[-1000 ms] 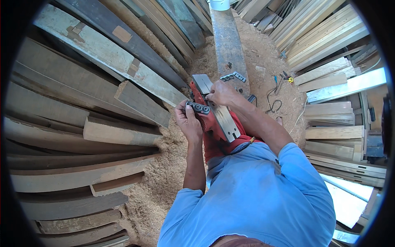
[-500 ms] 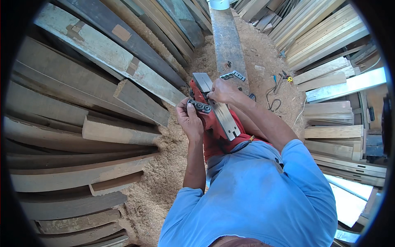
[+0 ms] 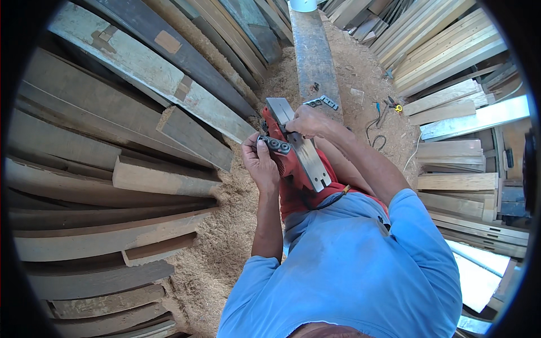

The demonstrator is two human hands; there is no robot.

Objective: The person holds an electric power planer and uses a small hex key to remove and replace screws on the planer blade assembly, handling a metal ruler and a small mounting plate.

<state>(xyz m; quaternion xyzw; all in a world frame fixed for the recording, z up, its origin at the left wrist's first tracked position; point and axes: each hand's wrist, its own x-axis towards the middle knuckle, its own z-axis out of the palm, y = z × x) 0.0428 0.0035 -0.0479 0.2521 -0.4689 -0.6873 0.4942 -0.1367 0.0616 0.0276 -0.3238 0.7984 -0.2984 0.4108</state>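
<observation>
A red electric hand planer point(image 3: 308, 160) rests on my lap with its flat metal sole facing up. My left hand point(image 3: 261, 160) is closed on a short metal bar with round bolt heads point(image 3: 276, 145), held at the planer's left side. Over the middle of the sole, at the cutter gap, my right hand point(image 3: 307, 121) is closed with its fingertips pinched together; what they grip is hidden. Beyond that hand, a similar metal piece with round holes point(image 3: 328, 102) lies at the near end of a long worn plank point(image 3: 316, 53).
Stacked boards point(image 3: 118, 180) crowd the left side, and more lumber point(image 3: 451, 50) lines the right. Wood shavings point(image 3: 211, 265) cover the floor. A dark cable point(image 3: 375, 132) and a yellow-handled tool point(image 3: 398, 108) lie right of the plank. A white container point(image 3: 303, 5) stands at its far end.
Both hands hold nearly the same places; the right fingers have shifted very slightly at the cutter gap. The whole view has moved a little.
</observation>
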